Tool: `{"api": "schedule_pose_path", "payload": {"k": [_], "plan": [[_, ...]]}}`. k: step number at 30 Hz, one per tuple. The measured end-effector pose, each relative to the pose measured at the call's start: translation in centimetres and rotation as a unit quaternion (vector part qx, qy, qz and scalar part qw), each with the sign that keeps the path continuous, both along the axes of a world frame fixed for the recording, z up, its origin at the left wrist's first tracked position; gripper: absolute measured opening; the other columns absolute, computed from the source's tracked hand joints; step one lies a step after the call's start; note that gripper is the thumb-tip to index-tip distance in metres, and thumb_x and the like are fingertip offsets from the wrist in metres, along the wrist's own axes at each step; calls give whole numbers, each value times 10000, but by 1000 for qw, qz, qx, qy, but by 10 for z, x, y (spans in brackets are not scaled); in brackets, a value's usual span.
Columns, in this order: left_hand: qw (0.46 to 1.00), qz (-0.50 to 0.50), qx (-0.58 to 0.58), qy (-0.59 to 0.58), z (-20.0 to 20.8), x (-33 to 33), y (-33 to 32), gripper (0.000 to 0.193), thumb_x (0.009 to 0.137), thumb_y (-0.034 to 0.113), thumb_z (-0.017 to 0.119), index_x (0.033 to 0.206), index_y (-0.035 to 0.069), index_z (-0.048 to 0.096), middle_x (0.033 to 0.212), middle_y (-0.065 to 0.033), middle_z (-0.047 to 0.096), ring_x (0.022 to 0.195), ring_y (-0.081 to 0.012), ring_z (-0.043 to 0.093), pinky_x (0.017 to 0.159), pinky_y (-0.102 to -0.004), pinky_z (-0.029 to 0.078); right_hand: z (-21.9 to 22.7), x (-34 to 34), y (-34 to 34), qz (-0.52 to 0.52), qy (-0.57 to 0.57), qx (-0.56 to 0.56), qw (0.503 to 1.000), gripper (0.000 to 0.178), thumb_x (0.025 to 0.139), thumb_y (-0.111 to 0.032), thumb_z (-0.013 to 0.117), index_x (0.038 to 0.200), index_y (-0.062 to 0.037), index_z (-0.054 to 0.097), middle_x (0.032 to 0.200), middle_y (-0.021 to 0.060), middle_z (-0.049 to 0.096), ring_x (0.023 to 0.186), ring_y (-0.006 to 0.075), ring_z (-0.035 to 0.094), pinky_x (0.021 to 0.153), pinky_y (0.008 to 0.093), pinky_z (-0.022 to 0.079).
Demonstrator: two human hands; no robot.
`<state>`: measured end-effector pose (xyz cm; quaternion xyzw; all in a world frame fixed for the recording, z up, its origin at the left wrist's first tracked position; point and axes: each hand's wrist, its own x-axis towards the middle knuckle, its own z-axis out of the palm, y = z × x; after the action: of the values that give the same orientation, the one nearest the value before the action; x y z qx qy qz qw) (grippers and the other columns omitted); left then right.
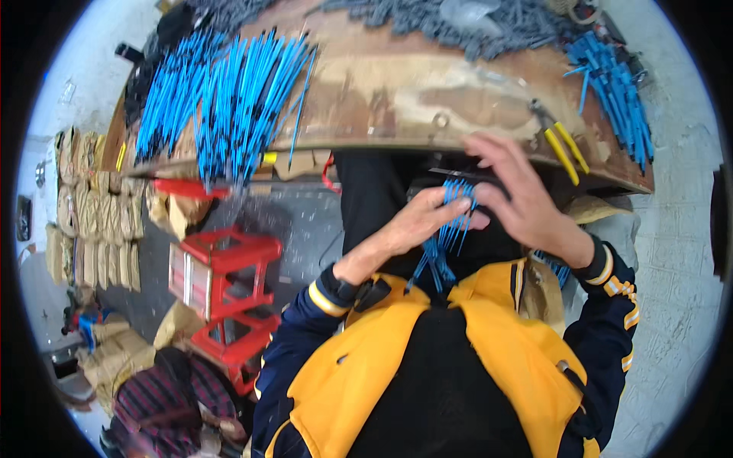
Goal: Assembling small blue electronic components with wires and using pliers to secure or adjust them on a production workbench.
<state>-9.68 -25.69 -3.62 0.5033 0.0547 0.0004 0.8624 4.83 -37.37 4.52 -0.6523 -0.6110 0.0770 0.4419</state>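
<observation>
My left hand [427,214] is closed round a bundle of thin blue rods [435,256], held above my lap just off the table's front edge. The rods' lower ends fan out below the fingers and some look dark-tipped. Beside their upper ends is my right hand [515,191], its fingers stretched out and slightly blurred. A thin dark strip [447,172] shows between the two hands; whether either hand touches it I cannot tell. Pliers with yellow handles [565,145] lie on the table to the right of my right hand.
The wooden table [366,91] bears large piles of blue rods [248,99] at left, more blue rods [615,95] at right, and grey parts [450,23] along the back. Red stools [233,267] stand at left, near a person in a checked top [164,404].
</observation>
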Motion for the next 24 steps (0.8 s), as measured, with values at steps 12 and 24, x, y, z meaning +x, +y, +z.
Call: {"api": "schedule_pose_path", "payload": {"k": [12, 24], "plan": [[974, 134, 180, -7, 20, 51, 16, 195, 968, 77, 600, 1131, 10, 683, 1105, -27, 692, 1031, -94, 604, 896, -255, 475, -27, 150, 96, 12, -279, -96, 955, 109, 862, -128, 612, 923, -43, 583, 836, 99, 581, 838, 314, 608, 697, 402, 513], [969, 123, 211, -29, 54, 52, 19, 168, 954, 78, 617, 1085, 16, 703, 1033, -38, 706, 951, -97, 628, 871, -263, 491, -40, 170, 185, 20, -405, -157, 901, 87, 760, -89, 599, 804, -16, 582, 753, 148, 640, 718, 340, 659, 628, 424, 518]]}}
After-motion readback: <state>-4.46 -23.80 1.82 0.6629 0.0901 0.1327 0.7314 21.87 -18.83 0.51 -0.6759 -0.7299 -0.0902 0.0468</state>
